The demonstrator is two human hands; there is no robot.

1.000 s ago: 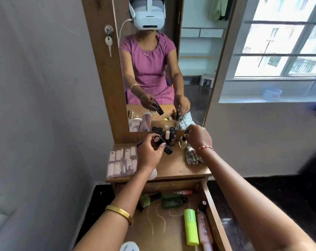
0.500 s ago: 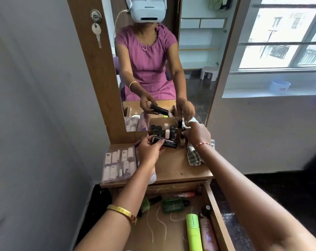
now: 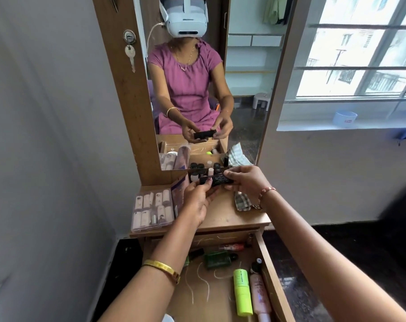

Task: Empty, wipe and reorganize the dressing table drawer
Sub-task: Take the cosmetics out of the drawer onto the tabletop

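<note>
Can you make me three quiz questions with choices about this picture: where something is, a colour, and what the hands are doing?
1. Where does the checked cloth lie?
A. on the tabletop
B. in the drawer
C. on the floor

2. What colour is the bright tube in the drawer?
A. red
B. neon yellow-green
C. blue

3. What are the hands doing?
A. hanging idle
B. wiping
C. both holding a black tube

Answers: 1 A, it lies beside the right hand. 2 B, its body shows that colour. 3 C, the left hand and right hand grip the black tube at each end.
</note>
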